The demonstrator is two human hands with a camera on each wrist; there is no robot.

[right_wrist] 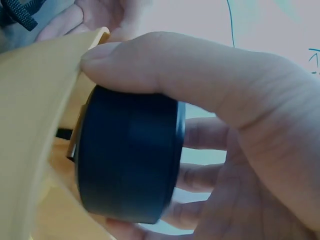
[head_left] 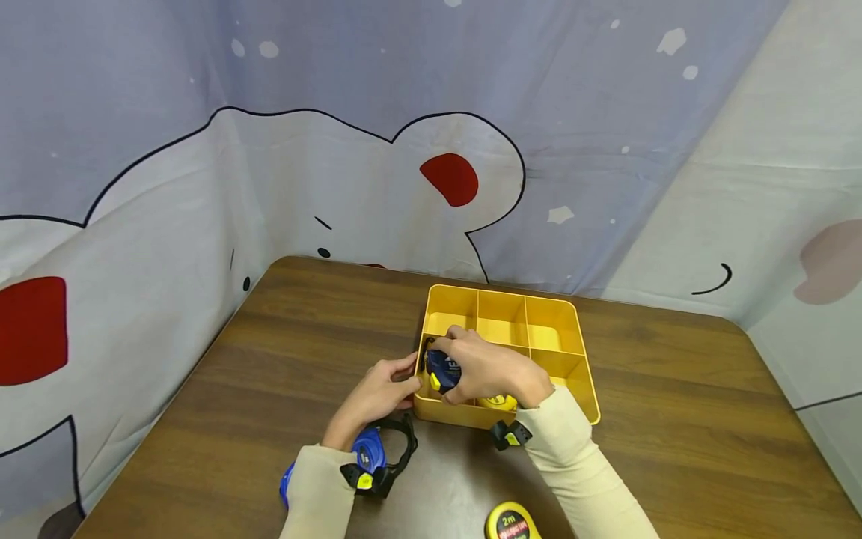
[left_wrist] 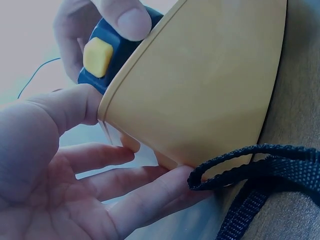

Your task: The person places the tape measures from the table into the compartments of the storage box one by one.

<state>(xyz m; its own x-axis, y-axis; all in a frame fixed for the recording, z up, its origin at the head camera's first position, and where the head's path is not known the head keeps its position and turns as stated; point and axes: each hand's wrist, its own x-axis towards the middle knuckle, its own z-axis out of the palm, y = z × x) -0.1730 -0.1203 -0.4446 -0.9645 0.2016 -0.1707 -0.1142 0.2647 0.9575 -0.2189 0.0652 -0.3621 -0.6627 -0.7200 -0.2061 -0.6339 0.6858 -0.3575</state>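
Observation:
My right hand [head_left: 488,367] grips a dark blue tape measure [head_left: 446,372] with a yellow button, over the front left compartment of a yellow divided box [head_left: 444,411]. In the right wrist view the thumb lies across the top of the tape measure [right_wrist: 130,155], with the other fingers behind and below it. My left hand [head_left: 377,389] touches the box's left side. In the left wrist view its thumb rests at the corner rim, and its other fingers stretch out against the wall. Beside the right hand, a yellow tape measure [head_left: 498,402] sits in the front middle compartment, partly hidden.
A blue tape measure [head_left: 369,449] lies by the left wrist, next to a black woven strap [head_left: 409,442]. Another blue object [head_left: 285,485] is mostly hidden by the left sleeve. A yellow 2m tape measure [head_left: 512,522] lies at the near edge of view.

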